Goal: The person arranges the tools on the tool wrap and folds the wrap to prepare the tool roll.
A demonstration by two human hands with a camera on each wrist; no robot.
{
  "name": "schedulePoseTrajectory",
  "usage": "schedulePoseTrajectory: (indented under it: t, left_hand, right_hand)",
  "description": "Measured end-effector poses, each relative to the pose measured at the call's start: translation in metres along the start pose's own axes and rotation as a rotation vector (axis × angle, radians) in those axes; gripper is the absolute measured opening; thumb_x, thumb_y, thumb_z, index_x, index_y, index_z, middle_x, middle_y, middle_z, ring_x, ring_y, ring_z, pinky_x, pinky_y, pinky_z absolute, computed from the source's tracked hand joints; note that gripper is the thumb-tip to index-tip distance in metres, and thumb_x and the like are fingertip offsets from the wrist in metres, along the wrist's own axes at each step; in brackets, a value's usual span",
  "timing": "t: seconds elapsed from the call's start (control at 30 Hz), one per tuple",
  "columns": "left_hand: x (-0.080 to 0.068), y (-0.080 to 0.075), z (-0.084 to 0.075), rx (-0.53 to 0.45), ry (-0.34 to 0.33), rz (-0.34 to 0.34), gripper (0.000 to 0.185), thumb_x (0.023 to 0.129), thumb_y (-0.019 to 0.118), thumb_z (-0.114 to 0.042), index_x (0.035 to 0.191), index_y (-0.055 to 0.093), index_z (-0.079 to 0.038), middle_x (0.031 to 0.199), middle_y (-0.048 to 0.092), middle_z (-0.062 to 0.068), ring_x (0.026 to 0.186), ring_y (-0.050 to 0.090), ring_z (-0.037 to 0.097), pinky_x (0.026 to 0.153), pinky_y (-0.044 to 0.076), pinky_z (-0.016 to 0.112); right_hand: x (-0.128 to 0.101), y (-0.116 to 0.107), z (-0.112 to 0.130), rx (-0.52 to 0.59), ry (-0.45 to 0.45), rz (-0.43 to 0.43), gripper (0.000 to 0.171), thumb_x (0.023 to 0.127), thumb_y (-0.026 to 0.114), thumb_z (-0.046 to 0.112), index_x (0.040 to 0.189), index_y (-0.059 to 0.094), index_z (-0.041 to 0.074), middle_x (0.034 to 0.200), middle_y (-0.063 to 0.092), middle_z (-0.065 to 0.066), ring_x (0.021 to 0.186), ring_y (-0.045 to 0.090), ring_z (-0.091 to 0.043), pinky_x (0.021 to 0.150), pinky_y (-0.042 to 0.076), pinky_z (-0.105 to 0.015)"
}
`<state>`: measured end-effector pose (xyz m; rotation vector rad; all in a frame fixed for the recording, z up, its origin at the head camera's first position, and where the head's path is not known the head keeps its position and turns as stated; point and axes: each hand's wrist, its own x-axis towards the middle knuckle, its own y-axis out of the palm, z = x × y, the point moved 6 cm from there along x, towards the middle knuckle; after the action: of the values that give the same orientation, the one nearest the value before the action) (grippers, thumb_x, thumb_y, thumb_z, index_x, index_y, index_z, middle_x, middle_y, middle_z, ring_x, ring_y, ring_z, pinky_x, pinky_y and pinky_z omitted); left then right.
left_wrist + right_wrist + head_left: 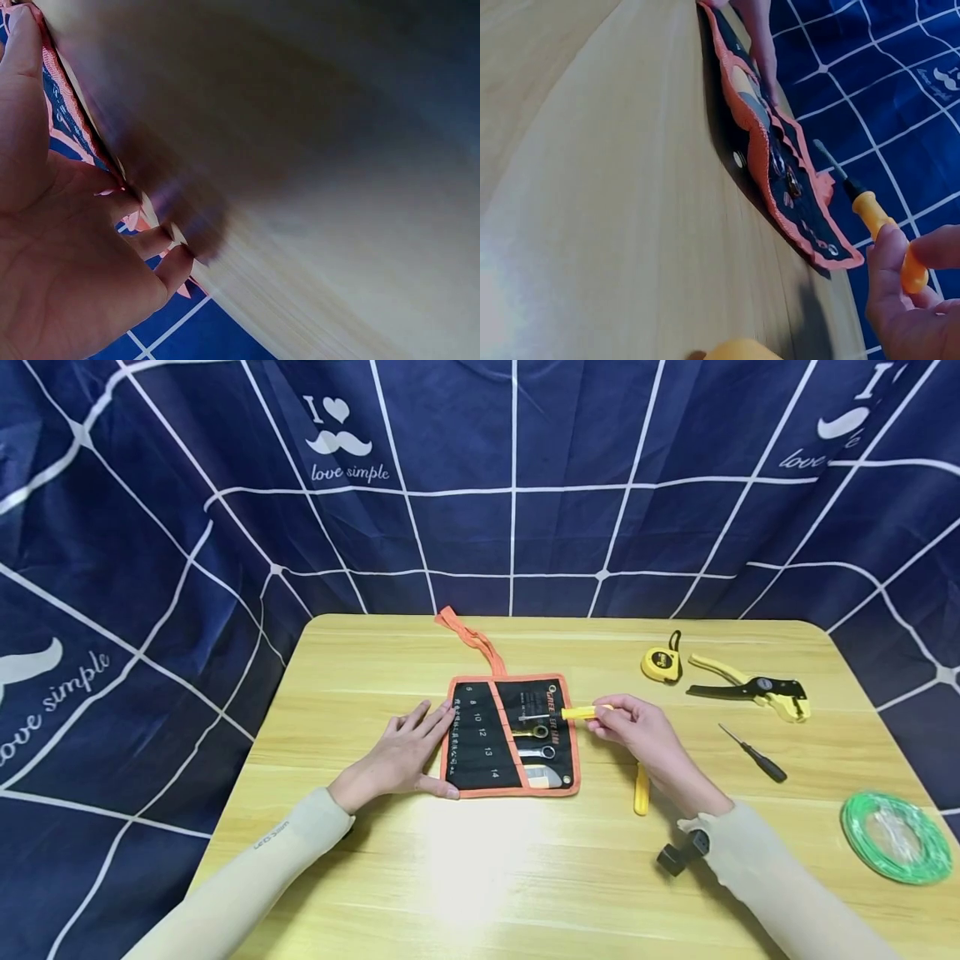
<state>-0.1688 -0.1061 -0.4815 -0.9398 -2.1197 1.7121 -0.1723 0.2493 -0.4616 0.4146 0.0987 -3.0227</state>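
I take the black tool roll [512,737] with its orange trim as my landmark; it lies unrolled near the middle of the wooden table [480,877]. My left hand [401,753] rests flat against the roll's left edge, fingers straight and spread, the thumb lying along the lower left corner. The left wrist view is blurred, but it shows those fingers [127,206] pressed down at the trim.

My right hand [637,731] sits just beside the roll's right edge and pinches the yellow handle of a screwdriver [581,712]. The metal shaft points left over the roll's upper right pockets. In the right wrist view the screwdriver [870,214] hangs above the trim, apart from the cloth, with thumb and fingertips curled round the handle's end.

Two wrenches [536,752] and a wider silver tool sit in the roll's right-hand pockets. An orange strap [468,635] trails from the roll's top edge toward the table's far side.

To the right of the roll, near my right wrist, lies a second yellow-handled tool [641,789]. Farther right are a yellow tape measure [662,664], a yellow and black cutter [757,687], a black-handled screwdriver [753,753] and a green wire coil [895,837].
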Motion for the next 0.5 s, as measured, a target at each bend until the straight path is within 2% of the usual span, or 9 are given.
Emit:
schedulePoseTrajectory:
  t: [0.27,0.5]
  left_hand:
    - [0.000,-0.002,-0.001,0.013,-0.001,0.003,0.132,0.085,0.079,-0.077,0.175,0.018,-0.003,0.181,0.014,0.015,0.164,0.014,0.045,0.117,0.029,0.068]
    - [0.000,-0.001,-0.001,0.012,-0.006,0.011,0.132,0.085,0.079,-0.077,0.175,0.016,-0.003,0.181,0.014,0.015,0.164,0.013,0.045,0.117,0.028,0.068]
  right_hand:
    - [0.013,0.011,-0.002,-0.031,0.024,0.018,0.040,0.113,0.059,0.007,0.140,0.052,-0.022,0.097,0.079,-0.003,0.088,0.075,-0.005,0.086,0.059,-0.023]
    - [0.021,0.015,-0.006,-0.025,0.048,0.033,0.033,0.113,0.055,0.003,0.135,0.053,-0.022,0.099,0.078,-0.010,0.086,0.076,-0.009,0.085,0.060,-0.024]
